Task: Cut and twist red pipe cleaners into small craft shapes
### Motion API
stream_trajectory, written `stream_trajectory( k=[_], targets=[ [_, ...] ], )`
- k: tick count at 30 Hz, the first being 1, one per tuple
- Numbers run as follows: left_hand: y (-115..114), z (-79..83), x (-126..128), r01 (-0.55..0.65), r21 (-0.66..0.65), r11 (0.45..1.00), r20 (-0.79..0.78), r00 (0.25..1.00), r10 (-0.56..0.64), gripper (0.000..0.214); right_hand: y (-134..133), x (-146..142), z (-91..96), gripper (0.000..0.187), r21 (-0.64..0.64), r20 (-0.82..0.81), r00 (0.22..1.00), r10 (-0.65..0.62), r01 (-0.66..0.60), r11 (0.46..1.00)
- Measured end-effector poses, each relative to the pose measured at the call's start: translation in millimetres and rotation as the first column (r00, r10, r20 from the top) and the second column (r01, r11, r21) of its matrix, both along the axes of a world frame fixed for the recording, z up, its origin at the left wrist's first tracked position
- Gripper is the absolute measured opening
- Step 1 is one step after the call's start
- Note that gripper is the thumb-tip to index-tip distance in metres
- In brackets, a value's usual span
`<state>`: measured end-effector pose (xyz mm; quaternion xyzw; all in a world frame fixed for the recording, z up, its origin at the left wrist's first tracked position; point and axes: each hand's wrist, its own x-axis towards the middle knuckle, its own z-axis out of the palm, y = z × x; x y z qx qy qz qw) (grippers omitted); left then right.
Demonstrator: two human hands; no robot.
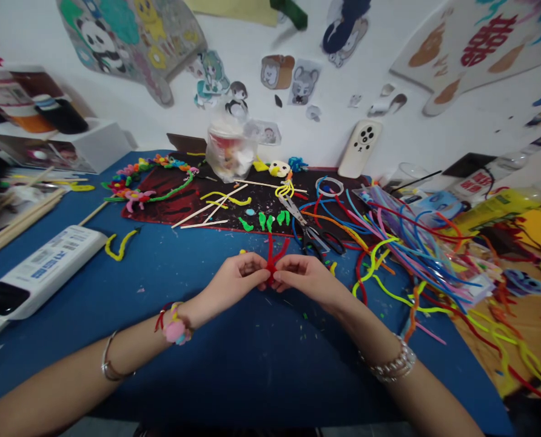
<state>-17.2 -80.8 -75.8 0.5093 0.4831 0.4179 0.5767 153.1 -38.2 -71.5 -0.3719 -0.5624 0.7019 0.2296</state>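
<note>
Both my hands meet over the blue table (234, 364), pinching a red pipe cleaner (275, 252) between them. My left hand (238, 279) grips its lower part from the left with fingers curled. My right hand (304, 276) pinches the same spot from the right. Two red ends stick up and fork apart above my fingertips. Just beyond the hands lie black-handled scissors (313, 233).
A heap of coloured pipe cleaners (411, 249) spreads to the right. On a dark mat (170, 203) at the back lie small green pieces, wooden sticks, a flower garland (136, 182) and a plastic cup (229, 149). A white box (43, 270) sits left. A phone (360, 147) leans on the wall.
</note>
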Motion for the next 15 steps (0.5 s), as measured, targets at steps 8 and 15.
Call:
stream_trajectory(
  k=[8, 15],
  targets=[
    [-0.8, 1.3, -1.2, 0.017, -0.110, 0.994, 0.118, 0.993, -0.004, 0.011, -1.5, -1.5, -1.3, 0.020, 0.080, -0.020, 0.999, -0.036, 0.037, 0.996],
    [-0.4, -0.2, -2.5, 0.089, -0.173, 0.981, 0.245, 0.968, -0.045, 0.015, -2.4, -1.5, 2.4, 0.022, 0.094, -0.005, 0.999, -0.040, 0.040, 0.995]
  ],
)
